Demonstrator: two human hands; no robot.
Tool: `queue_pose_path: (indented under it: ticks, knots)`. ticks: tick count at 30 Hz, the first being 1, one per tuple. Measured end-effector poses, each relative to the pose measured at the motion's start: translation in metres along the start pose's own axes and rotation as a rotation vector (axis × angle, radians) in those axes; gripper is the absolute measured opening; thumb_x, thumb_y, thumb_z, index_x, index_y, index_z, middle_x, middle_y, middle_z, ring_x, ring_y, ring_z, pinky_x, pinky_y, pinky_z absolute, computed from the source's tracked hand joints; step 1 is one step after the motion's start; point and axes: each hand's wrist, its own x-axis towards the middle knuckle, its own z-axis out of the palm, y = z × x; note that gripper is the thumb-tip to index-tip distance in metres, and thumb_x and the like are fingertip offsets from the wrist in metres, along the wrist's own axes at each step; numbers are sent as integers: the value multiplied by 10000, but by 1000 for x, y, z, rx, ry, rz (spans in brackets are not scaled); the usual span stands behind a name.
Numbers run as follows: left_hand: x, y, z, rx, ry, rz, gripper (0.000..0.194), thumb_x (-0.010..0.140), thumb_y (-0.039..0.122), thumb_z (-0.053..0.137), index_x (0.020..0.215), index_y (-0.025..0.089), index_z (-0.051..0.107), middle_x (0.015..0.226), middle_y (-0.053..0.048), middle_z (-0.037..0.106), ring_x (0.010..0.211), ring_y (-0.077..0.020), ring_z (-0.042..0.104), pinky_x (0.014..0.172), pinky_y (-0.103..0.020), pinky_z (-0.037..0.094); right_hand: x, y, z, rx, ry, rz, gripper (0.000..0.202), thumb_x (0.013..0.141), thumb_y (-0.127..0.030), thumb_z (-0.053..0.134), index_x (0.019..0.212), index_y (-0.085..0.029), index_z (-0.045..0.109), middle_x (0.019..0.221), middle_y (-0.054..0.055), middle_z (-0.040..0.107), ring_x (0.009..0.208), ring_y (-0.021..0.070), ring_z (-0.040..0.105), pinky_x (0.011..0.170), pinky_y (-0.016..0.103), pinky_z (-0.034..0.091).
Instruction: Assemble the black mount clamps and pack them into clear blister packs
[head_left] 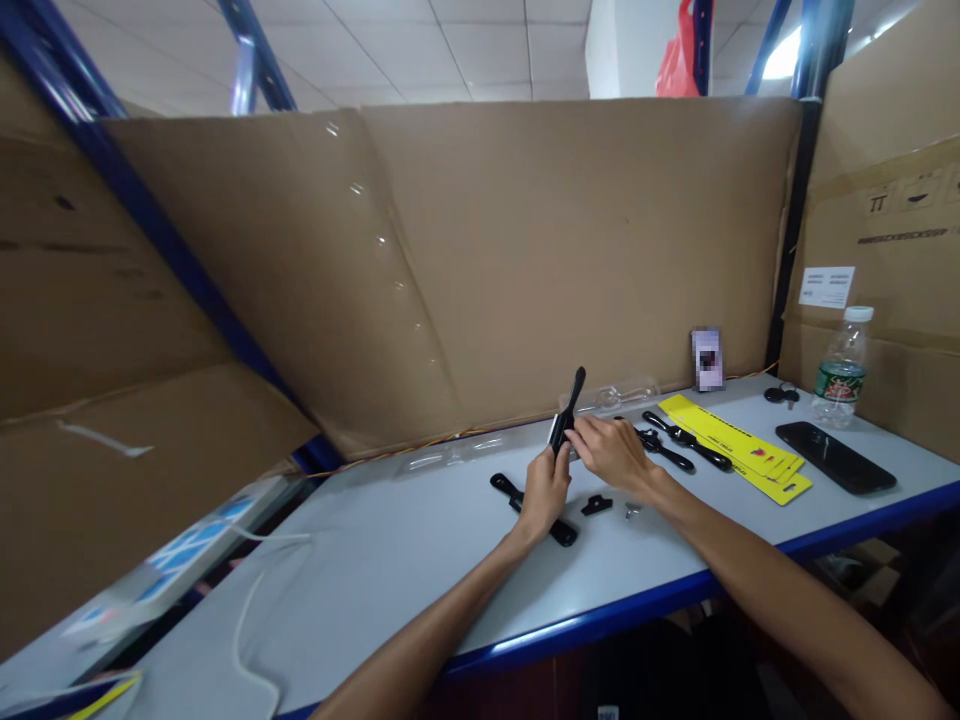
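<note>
A black spokeshave (575, 393) is held tilted steeply above the table, one handle pointing up. My left hand (546, 490) is closed around its lower part. My right hand (613, 455) has its fingers pinched at the middle of the tool, where a silver blade edge (555, 432) shows. Under my left wrist lies another black spokeshave (564, 533), partly covered. A small black cap plate (597, 505) and small silver screws (632, 511) rest below my right hand. Further black spokeshaves (686, 437) lie to the right, one partly behind my right hand.
Yellow cards (739, 440) overlap at the right, near a black phone (836, 457), a water bottle (838, 375) and keys (782, 394). Clear plastic packaging (611, 393) lies along the cardboard back wall (562, 250). A power strip (195, 550) and white cable (244, 630) are at left.
</note>
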Motion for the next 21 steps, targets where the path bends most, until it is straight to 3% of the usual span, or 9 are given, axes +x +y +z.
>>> queue_pose_path:
  ticks: [3, 6, 10, 15, 21]
  knots:
    - [0, 2, -2, 253, 108, 220, 372, 882, 357, 620, 576, 215, 463, 498, 30, 462, 469, -111, 401, 491, -244, 266, 0, -6, 1, -5, -40, 74, 295, 1049, -307, 387, 1015, -157, 639, 998, 166, 714, 827, 237, 677, 663, 296, 361]
    - [0, 3, -5, 483, 127, 320, 309, 930, 262, 527, 625, 213, 514, 554, -6, 542, 512, -143, 468, 546, -265, 298, 0, -12, 3, -13, -58, 164, 291, 1052, -293, 360, 1051, -168, 623, 976, 138, 729, 812, 227, 678, 652, 293, 354]
    - [1, 0, -10, 690, 97, 362, 222, 969, 242, 447, 803, 196, 587, 679, -60, 653, 587, -191, 577, 584, -282, 339, 1, -18, 8, 44, -55, 277, 286, 1048, -253, 338, 1031, -176, 613, 921, 92, 734, 809, 212, 674, 648, 281, 345]
    - [-2, 0, -13, 813, 53, 375, 189, 980, 252, 403, 1009, 177, 574, 709, -68, 680, 620, -226, 637, 565, -283, 352, 2, -14, 19, 235, -5, 338, 260, 1017, -186, 351, 925, -172, 595, 831, 71, 707, 759, 181, 644, 660, 258, 359]
    - [-5, 0, -14, 911, 9, 378, 155, 978, 221, 349, 977, 197, 502, 681, -55, 646, 606, -226, 630, 561, -286, 317, 5, -8, 32, 636, 114, 387, 247, 924, -121, 373, 726, -197, 499, 702, 20, 617, 656, 130, 563, 626, 226, 380]
